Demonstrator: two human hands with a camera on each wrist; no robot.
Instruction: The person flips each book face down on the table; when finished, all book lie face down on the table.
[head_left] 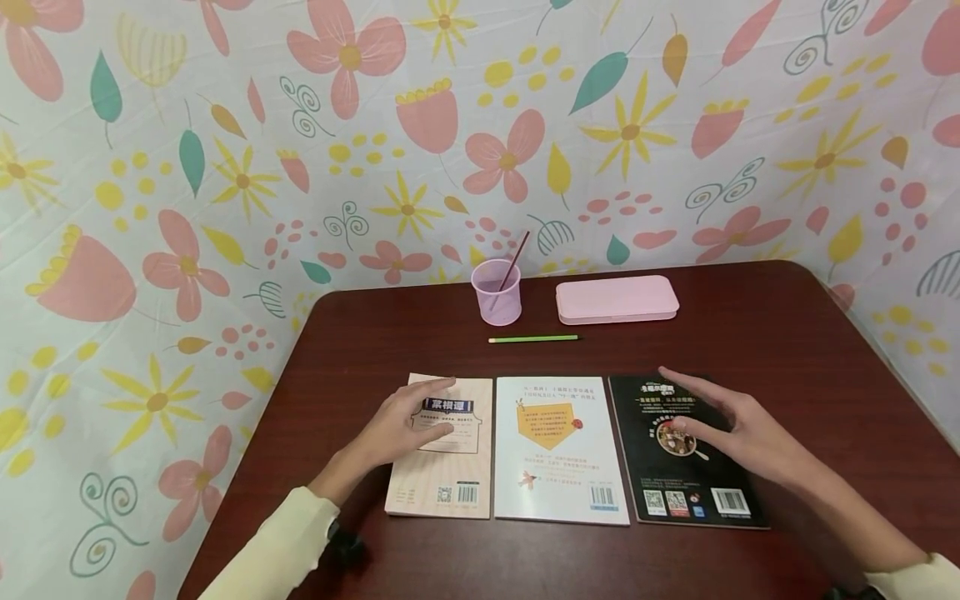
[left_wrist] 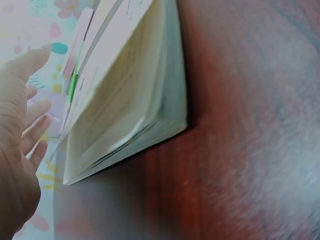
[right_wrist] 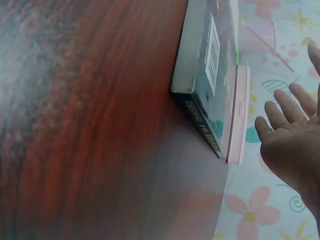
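Three books lie side by side, back covers up, near the front of a dark red table [head_left: 787, 333]. My left hand [head_left: 408, 421] hovers flat over the beige book [head_left: 442, 467] on the left, fingers straight. My right hand [head_left: 720, 421] spreads open above the black book [head_left: 686, 492] on the right. Between them lies a white book [head_left: 558, 450] with an orange panel. The left wrist view shows the beige book's page edges [left_wrist: 130, 110] beside my straight fingers [left_wrist: 32, 130]. In the right wrist view the black book's spine [right_wrist: 202, 117] sits left of my open hand [right_wrist: 295, 135].
Behind the books lie a green pencil [head_left: 534, 338], a pink translucent cup [head_left: 497, 292] holding a thin stick, and a shut pink case [head_left: 617, 299]. A flowered cloth [head_left: 187, 167] hangs behind and around the table.
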